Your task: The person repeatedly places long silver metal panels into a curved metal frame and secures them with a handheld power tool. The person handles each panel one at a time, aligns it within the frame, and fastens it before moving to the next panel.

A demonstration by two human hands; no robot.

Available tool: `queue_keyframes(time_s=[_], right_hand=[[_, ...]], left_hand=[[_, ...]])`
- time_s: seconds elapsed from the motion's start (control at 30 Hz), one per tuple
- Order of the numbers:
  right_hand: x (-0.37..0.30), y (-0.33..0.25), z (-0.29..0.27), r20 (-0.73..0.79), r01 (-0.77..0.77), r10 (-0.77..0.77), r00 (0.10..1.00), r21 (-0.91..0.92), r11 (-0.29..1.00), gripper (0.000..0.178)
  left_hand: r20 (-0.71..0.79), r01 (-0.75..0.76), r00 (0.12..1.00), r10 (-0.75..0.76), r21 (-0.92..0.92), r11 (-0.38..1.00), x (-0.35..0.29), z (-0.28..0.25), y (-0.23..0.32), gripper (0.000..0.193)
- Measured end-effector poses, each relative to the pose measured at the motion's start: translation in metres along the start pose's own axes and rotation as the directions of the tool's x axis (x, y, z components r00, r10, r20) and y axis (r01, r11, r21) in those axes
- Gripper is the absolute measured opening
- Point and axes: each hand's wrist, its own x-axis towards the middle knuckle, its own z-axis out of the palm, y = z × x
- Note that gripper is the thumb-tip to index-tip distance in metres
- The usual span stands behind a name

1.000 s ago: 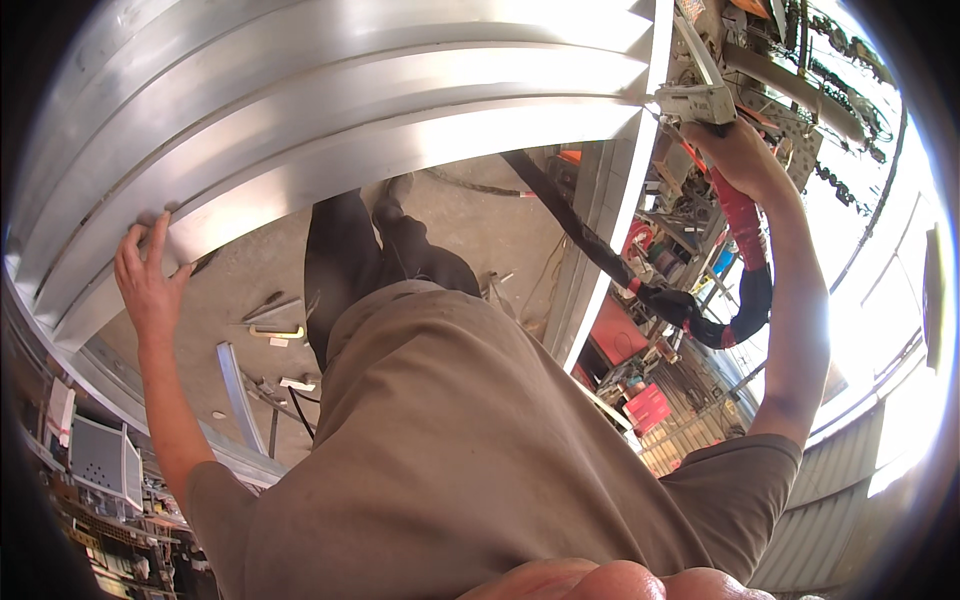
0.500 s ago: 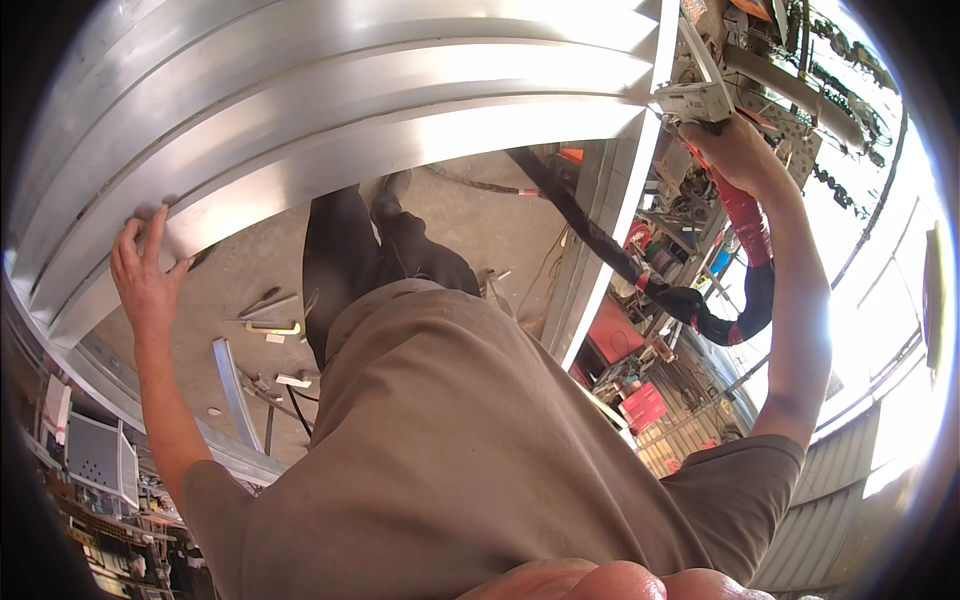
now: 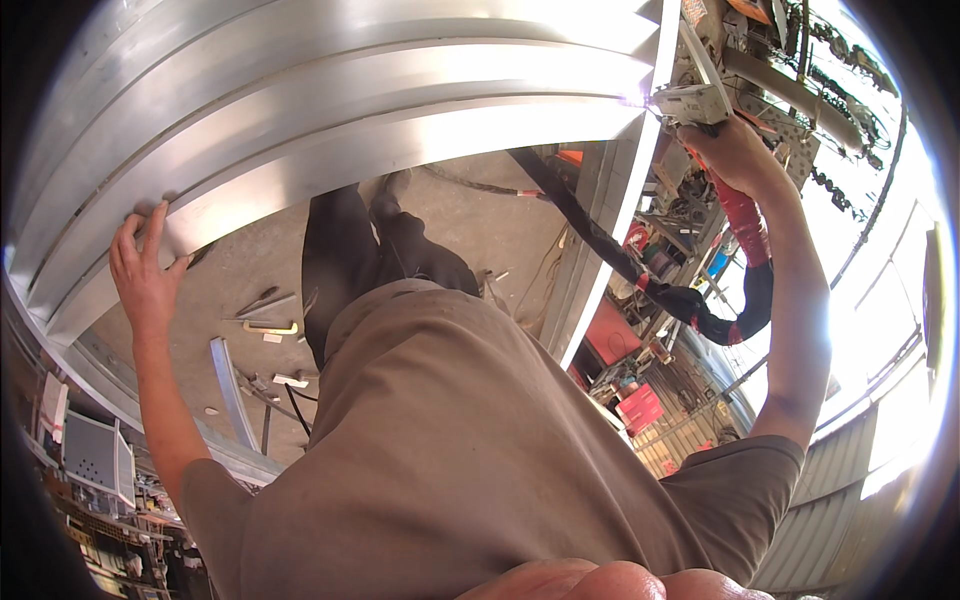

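Observation:
My right hand (image 3: 728,152) is wrapped around a grey welding gun (image 3: 690,103) at the upper right. Its tip is against the joint where a slat's end meets the white-lit frame bar (image 3: 612,215), and a small violet glow shows there. From the gun hangs a thick black and red cable (image 3: 745,225). My left hand (image 3: 148,268) lies on the left part of the nearest shiny metal slat (image 3: 390,165), fingers spread over it and thumb apart. Several more slats run parallel beyond it.
Below the slats, a yellow-handled tool (image 3: 270,327), a metal strip (image 3: 232,390) and scraps lie on the concrete floor. The black cable (image 3: 580,218) passes across the frame. Red boxes (image 3: 640,408) and a cluttered bench stand at the right; a grey perforated case (image 3: 98,458) is at the lower left.
A violet glow has appeared at the welding gun's tip. Both hands have stayed almost in place.

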Motion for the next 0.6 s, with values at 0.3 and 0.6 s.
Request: queue_keyframes(time_s=[0.3, 0.6], right_hand=[[0.0017, -0.003, -0.0021, 0.014, -0.017, 0.017, 1.0, 0.01, 1.0, 0.042], [-0.0019, -0.0031, -0.0055, -0.013, -0.032, 0.031, 0.999, -0.055, 0.998, 0.049]], left_hand=[[0.023, -0.019, 1.0, 0.018, 0.011, 1.0, 0.0001, -0.0002, -0.0032, 0.103], [0.015, 0.009, 1.0, -0.009, 0.033, 0.999, -0.0003, 0.0034, -0.0036, 0.1]])
